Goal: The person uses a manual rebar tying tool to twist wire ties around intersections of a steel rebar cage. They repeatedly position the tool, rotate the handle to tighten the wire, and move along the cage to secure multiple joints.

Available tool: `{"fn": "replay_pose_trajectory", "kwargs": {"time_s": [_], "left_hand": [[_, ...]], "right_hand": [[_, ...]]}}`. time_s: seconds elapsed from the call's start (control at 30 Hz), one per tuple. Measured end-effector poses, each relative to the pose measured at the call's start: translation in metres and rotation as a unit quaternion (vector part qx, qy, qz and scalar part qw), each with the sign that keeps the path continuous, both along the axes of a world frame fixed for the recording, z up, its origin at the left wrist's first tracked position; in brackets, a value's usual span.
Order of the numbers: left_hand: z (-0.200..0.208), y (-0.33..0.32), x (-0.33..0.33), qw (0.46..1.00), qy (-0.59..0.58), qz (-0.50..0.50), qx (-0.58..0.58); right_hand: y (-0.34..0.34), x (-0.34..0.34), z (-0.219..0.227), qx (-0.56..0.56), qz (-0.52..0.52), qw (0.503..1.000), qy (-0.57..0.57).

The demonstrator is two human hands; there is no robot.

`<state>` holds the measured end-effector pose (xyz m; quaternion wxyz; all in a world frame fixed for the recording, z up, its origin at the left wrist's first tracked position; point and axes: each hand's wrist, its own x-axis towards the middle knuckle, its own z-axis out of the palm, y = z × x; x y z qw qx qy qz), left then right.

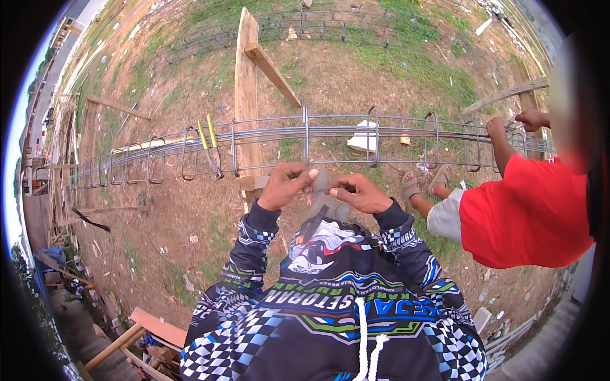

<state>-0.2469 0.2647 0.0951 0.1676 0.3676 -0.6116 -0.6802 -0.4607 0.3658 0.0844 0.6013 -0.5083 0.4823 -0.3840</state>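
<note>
My left hand (289, 185) is closed in front of my chest, thumb pressed against curled fingers. Facing it, my right hand (361, 192) makes a pinch with thumb and forefinger. Whatever lies between the fingers is too small and blurred to name. Just beyond both hands, a long rebar cage (306, 134) of straight bars and bent rectangular stirrups runs from left to right. A pair of pliers or nippers with yellow-green handles (210, 141) hangs on the cage to the left of my hands, jaws down.
An upright wooden plank (248, 95) with a slanted brace (272, 73) stands by the cage. At right, a co-worker in a red shirt (518, 213) has both hands at the cage's end. A white block (363, 136) lies beyond the bars. More rebar cages (343, 28) lie farther off.
</note>
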Motion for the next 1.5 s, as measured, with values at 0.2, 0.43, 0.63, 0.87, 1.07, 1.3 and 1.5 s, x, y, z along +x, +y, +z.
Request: {"fn": "replay_pose_trajectory", "kwargs": {"time_s": [0.2,0.43,0.63,0.87,1.07,1.3,1.5], "left_hand": [[-0.009,-0.122,-0.008,0.936,-0.152,-0.084,-0.307],[-0.093,-0.207,-0.042,0.859,-0.187,-0.256,-0.401],[-0.134,-0.211,-0.048,0.865,-0.145,-0.265,-0.400],[-0.140,-0.212,-0.050,0.884,-0.074,-0.239,-0.395],[-0.138,-0.207,-0.046,0.911,-0.094,-0.183,-0.358],[-0.147,-0.200,-0.047,0.924,-0.041,-0.161,-0.344],[-0.131,-0.193,-0.047,0.927,-0.106,-0.166,-0.320]], "right_hand": [[-0.047,-0.045,-0.047,0.027,-0.256,0.933,0.253],[-0.109,-0.035,-0.078,-0.071,-0.283,0.869,0.399],[-0.121,-0.018,-0.082,0.020,-0.278,0.883,0.377],[-0.122,-0.034,-0.068,0.011,-0.294,0.895,0.334],[-0.106,-0.031,-0.057,0.083,-0.244,0.907,0.334],[-0.081,0.023,-0.056,0.025,0.068,0.900,0.430],[-0.065,0.042,-0.074,0.002,0.035,0.901,0.431]]}}
